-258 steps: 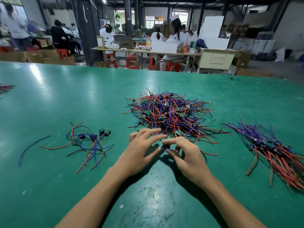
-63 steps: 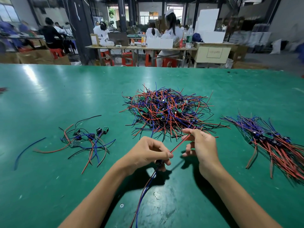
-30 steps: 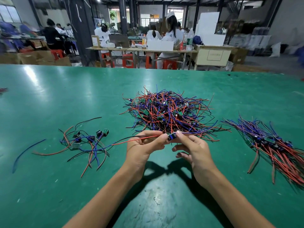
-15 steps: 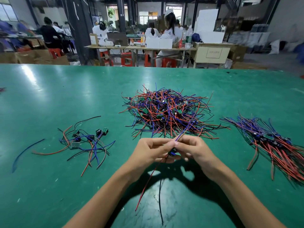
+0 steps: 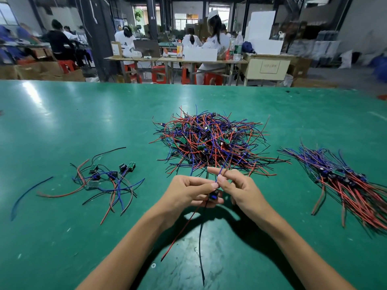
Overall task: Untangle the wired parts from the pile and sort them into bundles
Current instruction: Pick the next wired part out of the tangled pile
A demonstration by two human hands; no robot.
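Observation:
A tangled pile (image 5: 211,141) of red, blue and black wired parts lies mid-table. Just in front of it my left hand (image 5: 188,192) holds one wired part (image 5: 213,195), a small dark module, between thumb and fingers. Its red and black wires hang down toward me. My right hand (image 5: 236,188) pinches the part's blue wire just above the module; that wire runs up toward the pile. A straightened bundle (image 5: 345,183) lies at the right. A loose group of parts (image 5: 104,178) lies at the left.
The green table (image 5: 62,122) stretches wide; a single blue wire (image 5: 29,192) lies at far left. Beyond the far edge people sit at workbenches with boxes and red stools.
Both hands have stayed in front of the pile with the same part. The blue wire is now drawn upward between my right fingers, and the red and black wires hang a little longer.

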